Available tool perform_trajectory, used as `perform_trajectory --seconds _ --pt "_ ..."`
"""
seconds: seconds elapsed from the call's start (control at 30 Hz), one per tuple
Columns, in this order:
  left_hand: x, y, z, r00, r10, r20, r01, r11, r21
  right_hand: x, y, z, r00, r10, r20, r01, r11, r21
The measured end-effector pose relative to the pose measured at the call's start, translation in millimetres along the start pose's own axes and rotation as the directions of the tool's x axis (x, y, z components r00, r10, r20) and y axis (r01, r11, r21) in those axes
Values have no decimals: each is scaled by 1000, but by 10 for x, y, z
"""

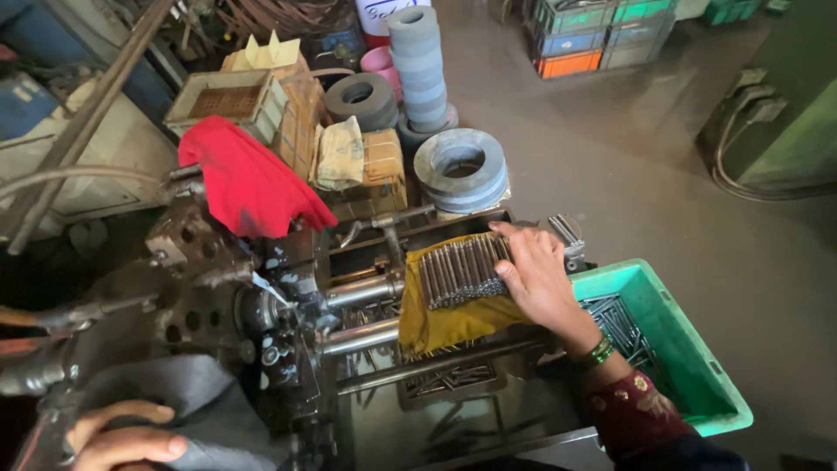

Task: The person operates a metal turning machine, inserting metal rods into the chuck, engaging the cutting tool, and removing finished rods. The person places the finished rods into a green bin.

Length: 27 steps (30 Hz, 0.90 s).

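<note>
My right hand (534, 272) rests on a row of several thin grey metal rods (458, 272) lying side by side on a yellow cloth (436, 327). The cloth is draped over the bed of a dark, oily machine (288, 305). My fingers press on the right ends of the rods. My left hand (122, 436) is at the bottom left, curled on a dark part at the machine's near end. More rods lie in a tray (449, 379) below the cloth.
A green plastic crate (697, 349) holding more rods stands at the right. A red rag (248, 183) hangs over the machine's top. Grey grinding wheels (462, 166), a tall stack of them (418, 61), cardboard boxes (288, 96) and coloured crates (593, 35) lie beyond.
</note>
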State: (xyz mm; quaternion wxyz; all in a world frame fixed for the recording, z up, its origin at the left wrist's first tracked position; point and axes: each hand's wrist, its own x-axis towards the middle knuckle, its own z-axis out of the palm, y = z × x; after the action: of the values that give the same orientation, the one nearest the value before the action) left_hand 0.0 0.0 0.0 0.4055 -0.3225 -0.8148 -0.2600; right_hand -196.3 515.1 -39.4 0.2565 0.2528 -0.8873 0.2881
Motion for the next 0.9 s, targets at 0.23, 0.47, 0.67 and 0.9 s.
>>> perform_trajectory --seconds 0.23,0.47,0.67,0.9 --pt "318 293 97 995 99 6 -98 992 -85 5 119 41 999 -19 -28 20 999 40" --pt "455 417 218 986 158 -58 -167 968 -190 -13 125 21 999 23 -46 -22 1000 20" --pt "419 433 371 991 72 -113 -80 995 -66 -28 169 49 994 103 -22 -103 995 4" --pt "237 414 577 972 -209 -109 218 973 82 -22 189 63 989 110 -101 -108 994 18"
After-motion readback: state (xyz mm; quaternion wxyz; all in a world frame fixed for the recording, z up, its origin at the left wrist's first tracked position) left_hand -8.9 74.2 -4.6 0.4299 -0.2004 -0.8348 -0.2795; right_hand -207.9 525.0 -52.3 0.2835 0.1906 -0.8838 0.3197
